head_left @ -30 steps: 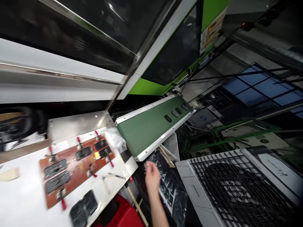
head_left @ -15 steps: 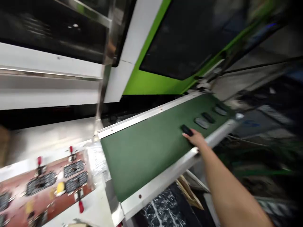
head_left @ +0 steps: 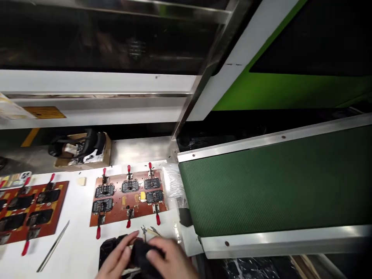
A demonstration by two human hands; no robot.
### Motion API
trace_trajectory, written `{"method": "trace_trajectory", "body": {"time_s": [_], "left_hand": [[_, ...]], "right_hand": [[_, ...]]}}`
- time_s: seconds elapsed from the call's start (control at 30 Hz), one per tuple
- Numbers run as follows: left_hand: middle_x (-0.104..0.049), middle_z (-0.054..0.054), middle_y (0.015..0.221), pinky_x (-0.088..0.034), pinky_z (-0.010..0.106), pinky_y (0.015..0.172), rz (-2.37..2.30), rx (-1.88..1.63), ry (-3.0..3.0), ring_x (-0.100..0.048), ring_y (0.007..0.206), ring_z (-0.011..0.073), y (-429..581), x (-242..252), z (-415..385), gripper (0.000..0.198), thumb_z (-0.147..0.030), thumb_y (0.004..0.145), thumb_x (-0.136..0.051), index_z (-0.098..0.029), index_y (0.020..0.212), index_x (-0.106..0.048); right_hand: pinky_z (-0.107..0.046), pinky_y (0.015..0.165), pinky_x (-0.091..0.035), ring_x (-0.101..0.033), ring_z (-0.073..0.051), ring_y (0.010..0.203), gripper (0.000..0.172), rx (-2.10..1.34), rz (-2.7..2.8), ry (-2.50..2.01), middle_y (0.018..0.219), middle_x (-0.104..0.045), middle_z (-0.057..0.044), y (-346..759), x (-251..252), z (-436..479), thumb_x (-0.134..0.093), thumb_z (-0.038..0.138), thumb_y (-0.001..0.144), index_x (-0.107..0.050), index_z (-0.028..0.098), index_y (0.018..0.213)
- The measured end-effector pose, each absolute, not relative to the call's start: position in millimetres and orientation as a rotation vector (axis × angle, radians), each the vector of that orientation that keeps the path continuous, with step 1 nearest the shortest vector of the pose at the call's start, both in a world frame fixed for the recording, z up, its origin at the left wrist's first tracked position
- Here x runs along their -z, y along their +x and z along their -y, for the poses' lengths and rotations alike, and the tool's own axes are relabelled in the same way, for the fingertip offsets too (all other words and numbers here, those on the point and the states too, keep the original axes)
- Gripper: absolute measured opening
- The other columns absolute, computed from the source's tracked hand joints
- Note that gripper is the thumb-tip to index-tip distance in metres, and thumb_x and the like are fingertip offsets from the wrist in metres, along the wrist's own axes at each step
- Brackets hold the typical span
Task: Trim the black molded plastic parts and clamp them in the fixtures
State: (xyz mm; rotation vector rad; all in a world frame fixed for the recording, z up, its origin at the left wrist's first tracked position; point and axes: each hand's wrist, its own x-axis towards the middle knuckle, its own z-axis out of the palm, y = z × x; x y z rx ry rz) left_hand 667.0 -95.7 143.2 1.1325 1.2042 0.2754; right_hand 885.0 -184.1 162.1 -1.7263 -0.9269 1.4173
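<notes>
Low in the head view, my right hand grips a black moulded part, whose exact kind is blurred. My left hand closes its fingers on the part's left side. Beside the left hand lie other black parts on the white tabletop. Just beyond the hands, small metal tools rest near a reddish-brown fixture board. Black plates sit on this board beneath red-handled toggle clamps.
A green conveyor belt with metal rails runs along the right. At left are a second fixture board and a pair of tweezers. A cardboard box holding black items stands behind. Clear plastic bags lie beside the belt.
My view has swung left from the belt to the table. My right hand has come from the belt to the bottom centre with a black part, and my left hand has entered view.
</notes>
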Motion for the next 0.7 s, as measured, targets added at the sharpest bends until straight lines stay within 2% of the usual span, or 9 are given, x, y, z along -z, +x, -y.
{"method": "trace_trajectory", "body": {"time_s": [0.07, 0.13, 0.23, 0.33, 0.43, 0.53, 0.63, 0.7], "left_hand": [[-0.074, 0.007, 0.101, -0.053, 0.040, 0.094, -1.095, -0.268, 1.161, -0.067, 0.101, 0.0276, 676.5, -138.5, 88.3, 0.045, -0.063, 0.084, -0.058, -0.024, 0.103, -0.071], [-0.072, 0.006, 0.096, -0.051, 0.037, 0.094, -1.113, -0.334, 1.145, -0.066, 0.098, 0.0253, 674.7, -134.8, 74.5, 0.042, -0.060, 0.085, -0.060, -0.022, 0.101, -0.067], [-0.070, 0.006, 0.099, -0.051, 0.034, 0.088, -1.187, -0.453, 0.980, -0.065, 0.097, 0.0232, 664.5, -133.9, 49.6, 0.047, -0.059, 0.078, -0.070, -0.021, 0.104, -0.062], [-0.067, 0.004, 0.092, -0.051, 0.029, 0.078, -1.165, -0.409, 0.869, -0.064, 0.087, 0.0197, 658.8, -136.8, 29.2, 0.047, -0.056, 0.072, -0.077, -0.019, 0.098, -0.064], [-0.065, 0.003, 0.088, -0.050, 0.028, 0.075, -1.173, -0.453, 0.902, -0.062, 0.082, 0.0187, 656.4, -135.0, 17.0, 0.044, -0.058, 0.074, -0.073, -0.018, 0.091, -0.065], [-0.066, 0.004, 0.085, -0.051, 0.031, 0.073, -1.208, -0.487, 1.003, -0.062, 0.077, 0.0208, 652.4, -124.2, 10.4, 0.048, -0.064, 0.078, -0.065, -0.018, 0.093, -0.065], [-0.068, 0.005, 0.088, -0.050, 0.032, 0.074, -1.243, -0.432, 1.170, -0.064, 0.079, 0.0221, 648.1, -110.7, 5.2, 0.042, -0.060, 0.085, -0.059, -0.020, 0.096, -0.064], [-0.069, 0.005, 0.091, -0.050, 0.032, 0.076, -1.191, -0.358, 1.214, -0.065, 0.082, 0.0216, 646.5, -103.3, 1.3, 0.036, -0.055, 0.087, -0.060, -0.021, 0.095, -0.062]], "right_hand": [[-0.031, 0.081, -0.051, -0.069, -0.023, 0.087, 0.023, -1.479, 1.029, -1.634, 0.095, -0.076, -0.001, 837.2, -163.4, 153.0, -0.059, 0.029, 0.088, -0.076, 0.029, 0.104], [-0.031, 0.085, -0.049, -0.068, -0.023, 0.092, 0.023, -1.407, 1.032, -1.636, 0.097, -0.075, -0.002, 818.7, -159.4, 132.7, -0.058, 0.027, 0.089, -0.076, 0.028, 0.103], [-0.034, 0.088, -0.048, -0.066, -0.024, 0.096, 0.023, -1.294, 0.865, -1.635, 0.102, -0.072, -0.007, 812.3, -140.8, 109.8, -0.059, 0.034, 0.091, -0.074, 0.022, 0.104], [-0.035, 0.088, -0.050, -0.065, -0.023, 0.096, 0.036, -1.293, 0.585, -1.561, 0.104, -0.071, -0.008, 807.3, -122.4, 89.3, -0.058, 0.046, 0.092, -0.068, 0.020, 0.115], [-0.037, 0.091, -0.049, -0.065, -0.024, 0.099, 0.048, -1.419, 0.540, -1.476, 0.105, -0.071, -0.007, 806.1, -116.7, 77.2, -0.067, 0.053, 0.085, -0.065, 0.020, 0.121], [-0.038, 0.089, -0.049, -0.065, -0.025, 0.099, 0.050, -1.607, 0.613, -1.407, 0.102, -0.072, -0.007, 812.7, -118.1, 73.1, -0.071, 0.053, 0.082, -0.066, 0.018, 0.117], [-0.037, 0.090, -0.049, -0.065, -0.024, 0.102, 0.051, -1.679, 0.646, -1.329, 0.108, -0.071, -0.008, 821.0, -116.8, 66.3, -0.072, 0.049, 0.083, -0.062, 0.018, 0.123], [-0.037, 0.093, -0.048, -0.064, -0.025, 0.105, 0.046, -1.600, 0.707, -1.417, 0.111, -0.070, -0.009, 825.6, -115.7, 57.0, -0.065, 0.049, 0.089, -0.062, 0.019, 0.123]]}}
